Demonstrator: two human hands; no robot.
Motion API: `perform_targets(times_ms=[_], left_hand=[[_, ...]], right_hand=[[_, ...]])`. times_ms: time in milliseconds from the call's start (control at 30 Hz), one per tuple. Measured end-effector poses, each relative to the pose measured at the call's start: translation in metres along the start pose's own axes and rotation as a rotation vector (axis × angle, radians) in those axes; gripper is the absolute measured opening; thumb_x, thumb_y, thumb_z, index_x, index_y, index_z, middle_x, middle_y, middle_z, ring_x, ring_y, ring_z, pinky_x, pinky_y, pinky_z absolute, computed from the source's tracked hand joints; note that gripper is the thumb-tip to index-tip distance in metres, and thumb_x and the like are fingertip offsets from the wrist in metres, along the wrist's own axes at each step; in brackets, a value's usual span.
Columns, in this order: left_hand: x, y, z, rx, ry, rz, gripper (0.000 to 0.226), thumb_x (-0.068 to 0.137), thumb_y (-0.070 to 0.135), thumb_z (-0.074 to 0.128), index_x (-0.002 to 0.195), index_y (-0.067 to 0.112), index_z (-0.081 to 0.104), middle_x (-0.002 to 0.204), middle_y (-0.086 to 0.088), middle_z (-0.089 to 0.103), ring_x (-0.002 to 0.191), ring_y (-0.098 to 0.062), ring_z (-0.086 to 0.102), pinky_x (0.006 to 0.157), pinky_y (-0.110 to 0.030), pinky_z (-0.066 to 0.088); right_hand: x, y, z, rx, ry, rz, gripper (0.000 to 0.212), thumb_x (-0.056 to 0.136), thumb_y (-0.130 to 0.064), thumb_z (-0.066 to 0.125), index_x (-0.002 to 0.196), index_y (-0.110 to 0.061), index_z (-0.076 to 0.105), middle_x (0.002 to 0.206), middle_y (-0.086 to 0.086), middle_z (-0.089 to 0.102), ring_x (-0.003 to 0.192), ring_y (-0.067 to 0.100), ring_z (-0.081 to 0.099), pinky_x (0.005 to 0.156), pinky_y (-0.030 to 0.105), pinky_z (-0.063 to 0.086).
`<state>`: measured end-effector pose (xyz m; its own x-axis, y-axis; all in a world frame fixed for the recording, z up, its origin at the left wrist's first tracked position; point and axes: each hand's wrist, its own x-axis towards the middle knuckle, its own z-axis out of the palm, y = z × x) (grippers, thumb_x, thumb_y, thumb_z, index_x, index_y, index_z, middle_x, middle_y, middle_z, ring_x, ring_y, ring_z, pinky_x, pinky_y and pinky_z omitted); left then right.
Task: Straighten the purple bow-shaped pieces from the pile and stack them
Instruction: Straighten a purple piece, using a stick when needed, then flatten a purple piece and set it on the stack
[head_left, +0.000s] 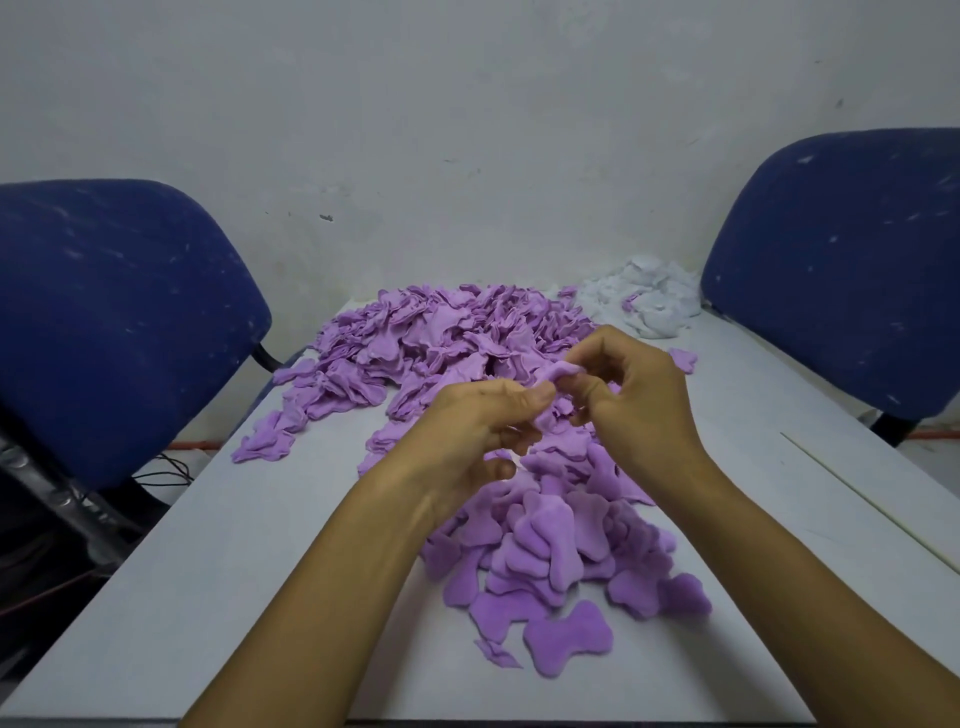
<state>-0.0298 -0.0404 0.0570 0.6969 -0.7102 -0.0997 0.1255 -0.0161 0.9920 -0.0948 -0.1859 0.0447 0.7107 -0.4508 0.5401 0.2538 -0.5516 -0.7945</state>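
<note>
- Soft, fuzzy purple bow-shaped pieces lie in a near heap (558, 556) on the pale table (208, 597), below the fingers.
- Left hand (467, 431) and right hand (634, 395) both pinch one curled purple piece (558, 371) with bent fingertips.
- Beyond the fingers spreads the larger crumpled pile (441, 338); white scraps (641, 296) and blue fabric chairs (109, 312) stand behind.
</note>
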Motion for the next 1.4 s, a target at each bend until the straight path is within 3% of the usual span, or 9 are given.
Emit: perform_targets(times_ms=[67, 233, 500, 667, 733, 900, 1033, 1233, 1400], left_hand=[[0.001, -0.004, 0.001, -0.056, -0.002, 0.009, 0.015, 0.067, 0.026, 0.074, 0.07, 0.014, 0.065, 0.071, -0.003, 0.057, 0.059, -0.012, 0.04, 0.056, -0.027, 0.023], [-0.002, -0.005, 0.008, -0.164, -0.264, -0.03, 0.018, 0.08, 0.036, 0.067, 0.072, 0.019, 0.069, 0.072, 0.004, 0.052, 0.061, -0.008, 0.039, 0.054, -0.02, 0.031], [0.006, -0.017, 0.014, 0.097, -0.002, 0.38, 0.025, 0.095, 0.022, 0.058, 0.074, 0.011, 0.067, 0.079, -0.002, 0.068, 0.078, -0.014, 0.062, 0.071, -0.027, 0.052], [0.007, -0.013, 0.02, 0.065, -0.098, 0.298, 0.047, 0.093, 0.035, 0.058, 0.055, 0.009, 0.054, 0.057, -0.004, 0.056, 0.058, -0.018, 0.053, 0.057, -0.029, 0.044], [0.009, -0.01, 0.017, 0.033, -0.107, 0.27, 0.049, 0.086, 0.042, 0.065, 0.06, 0.001, 0.054, 0.06, -0.007, 0.056, 0.058, -0.02, 0.051, 0.056, -0.03, 0.042], [0.011, -0.009, 0.008, 0.051, 0.107, 0.419, 0.017, 0.077, 0.013, 0.076, 0.083, 0.009, 0.06, 0.07, -0.001, 0.057, 0.068, -0.017, 0.053, 0.059, -0.031, 0.045], [0.012, -0.006, 0.002, 0.0, 0.29, 0.459, 0.021, 0.093, 0.002, 0.057, 0.089, 0.018, 0.069, 0.064, 0.005, 0.06, 0.065, -0.012, 0.056, 0.056, -0.026, 0.046], [0.007, -0.004, 0.005, -0.097, 0.12, 0.391, 0.028, 0.085, 0.027, 0.067, 0.112, 0.021, 0.068, 0.111, -0.009, 0.067, 0.094, -0.019, 0.066, 0.075, -0.034, 0.057], [0.006, -0.005, 0.005, 0.02, 0.325, 0.501, 0.01, 0.086, 0.005, 0.069, 0.093, 0.012, 0.073, 0.086, -0.004, 0.074, 0.078, -0.017, 0.068, 0.068, -0.029, 0.058]], right_hand=[[-0.001, 0.0, -0.002, -0.013, 0.011, 0.01, 0.022, 0.087, -0.007, 0.071, 0.077, -0.026, 0.065, 0.067, -0.008, 0.066, 0.062, 0.018, 0.063, 0.057, 0.033, 0.056], [0.001, 0.002, -0.002, -0.049, 0.091, 0.076, 0.017, 0.088, -0.013, 0.072, 0.077, -0.024, 0.065, 0.07, -0.004, 0.066, 0.067, 0.026, 0.063, 0.061, 0.048, 0.057], [0.002, 0.0, -0.002, 0.037, 0.103, 0.173, 0.019, 0.09, -0.014, 0.07, 0.075, -0.024, 0.064, 0.073, 0.002, 0.065, 0.061, 0.025, 0.063, 0.054, 0.039, 0.057], [0.004, -0.003, -0.003, 0.025, 0.106, 0.149, 0.021, 0.086, -0.008, 0.071, 0.074, -0.024, 0.067, 0.069, -0.001, 0.066, 0.066, 0.023, 0.061, 0.061, 0.04, 0.056], [0.004, -0.004, -0.003, 0.05, 0.111, 0.156, 0.021, 0.086, -0.009, 0.071, 0.074, -0.025, 0.067, 0.069, -0.003, 0.065, 0.063, 0.018, 0.059, 0.06, 0.038, 0.055], [0.0, -0.009, 0.0, 0.197, 0.09, 0.168, 0.007, 0.091, -0.012, 0.068, 0.086, -0.017, 0.068, 0.073, 0.003, 0.066, 0.055, 0.012, 0.06, 0.049, 0.027, 0.053], [-0.001, -0.014, -0.001, 0.396, 0.136, 0.204, 0.004, 0.091, -0.009, 0.067, 0.091, -0.01, 0.07, 0.066, -0.003, 0.067, 0.055, 0.01, 0.061, 0.052, 0.022, 0.053], [-0.006, -0.018, 0.0, 0.517, 0.055, 0.227, 0.008, 0.091, -0.01, 0.068, 0.098, -0.007, 0.068, 0.083, 0.008, 0.074, 0.075, 0.021, 0.073, 0.063, 0.024, 0.057], [-0.008, -0.018, 0.002, 0.44, -0.044, 0.235, 0.014, 0.09, -0.022, 0.069, 0.103, -0.015, 0.071, 0.087, 0.005, 0.073, 0.075, 0.014, 0.072, 0.06, 0.026, 0.057]])
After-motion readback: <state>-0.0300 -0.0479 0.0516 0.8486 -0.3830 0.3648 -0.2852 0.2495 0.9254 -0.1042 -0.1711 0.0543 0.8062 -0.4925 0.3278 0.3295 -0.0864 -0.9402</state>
